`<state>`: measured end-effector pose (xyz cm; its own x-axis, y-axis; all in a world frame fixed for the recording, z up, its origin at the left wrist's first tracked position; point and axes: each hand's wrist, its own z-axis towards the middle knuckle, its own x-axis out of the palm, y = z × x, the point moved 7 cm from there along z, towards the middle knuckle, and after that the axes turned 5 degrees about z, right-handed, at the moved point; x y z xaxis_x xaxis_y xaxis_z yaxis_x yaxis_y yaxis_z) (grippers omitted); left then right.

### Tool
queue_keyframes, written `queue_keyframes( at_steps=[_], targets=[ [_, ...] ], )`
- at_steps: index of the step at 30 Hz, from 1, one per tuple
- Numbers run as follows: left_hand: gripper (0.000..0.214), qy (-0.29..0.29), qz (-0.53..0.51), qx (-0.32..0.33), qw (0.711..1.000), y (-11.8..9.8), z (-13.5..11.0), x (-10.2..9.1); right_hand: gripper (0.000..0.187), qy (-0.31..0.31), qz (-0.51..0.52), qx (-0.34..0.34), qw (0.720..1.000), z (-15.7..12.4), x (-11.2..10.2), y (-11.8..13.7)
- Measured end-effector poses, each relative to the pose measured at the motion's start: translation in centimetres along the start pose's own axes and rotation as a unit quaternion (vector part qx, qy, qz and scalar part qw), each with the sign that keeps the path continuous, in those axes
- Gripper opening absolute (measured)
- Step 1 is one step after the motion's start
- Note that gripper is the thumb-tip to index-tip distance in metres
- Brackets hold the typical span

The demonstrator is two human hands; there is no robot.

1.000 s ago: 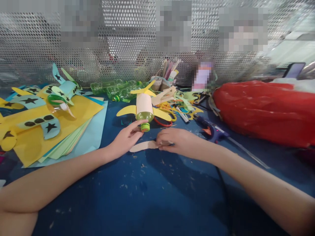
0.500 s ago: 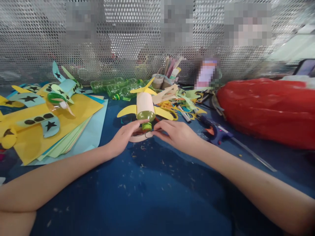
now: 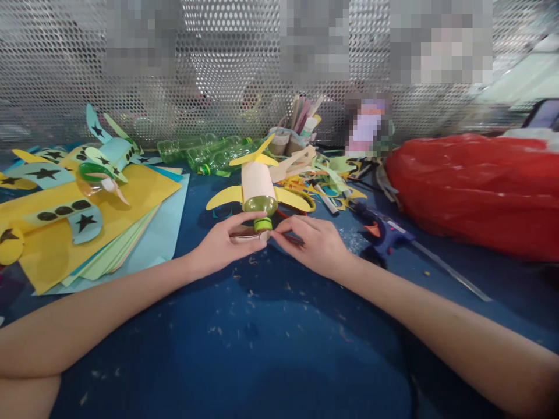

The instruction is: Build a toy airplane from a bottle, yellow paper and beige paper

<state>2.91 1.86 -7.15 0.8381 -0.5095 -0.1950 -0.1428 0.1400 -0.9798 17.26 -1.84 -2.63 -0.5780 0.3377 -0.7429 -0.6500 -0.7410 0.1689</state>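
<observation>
A bottle plane (image 3: 257, 186) with a beige paper body, yellow wings and a green cap lies on the blue table (image 3: 271, 337), nose towards me. Just in front of its cap my left hand (image 3: 227, 241) and my right hand (image 3: 312, 241) meet. Both are closed in a pinch on a curled beige paper strip (image 3: 252, 234), folded between their fingertips. My right hand also seems to hold a thin dark thing that I cannot name.
Finished paper planes (image 3: 65, 192) rest on a stack of coloured sheets (image 3: 131, 233) at left. Green bottles (image 3: 205, 154), a cup of sticks (image 3: 301, 131) and paper scraps lie behind. A blue glue gun (image 3: 384, 230) and a red plastic bag (image 3: 471, 192) sit at right. A perforated metal screen (image 3: 218, 70) closes the back.
The beige strip lay flat on the table a second ago; both hands have since moved up to the bottle cap and bent the strip into a curl between them.
</observation>
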Motion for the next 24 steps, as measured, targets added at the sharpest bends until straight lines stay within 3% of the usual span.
queue_keyframes(
  at_steps=[4, 9, 24],
  targets=[
    [0.056, 0.003, 0.005, 0.013, 1.000, 0.02, 0.11, 0.13, 0.020, -0.017, -0.023, -0.012, 1.000, 0.17, -0.20, 0.28],
    [0.045, -0.007, 0.031, 0.027, 0.999, -0.28, 0.21, 0.02, 0.021, -0.043, -0.036, -0.033, 0.998, 0.20, -0.24, 0.44],
    [0.034, -0.027, 0.060, 0.057, 0.996, -0.58, 0.35, -0.24, 0.021, -0.034, -0.039, -0.012, 0.999, 0.23, 0.23, 0.22]
  ],
)
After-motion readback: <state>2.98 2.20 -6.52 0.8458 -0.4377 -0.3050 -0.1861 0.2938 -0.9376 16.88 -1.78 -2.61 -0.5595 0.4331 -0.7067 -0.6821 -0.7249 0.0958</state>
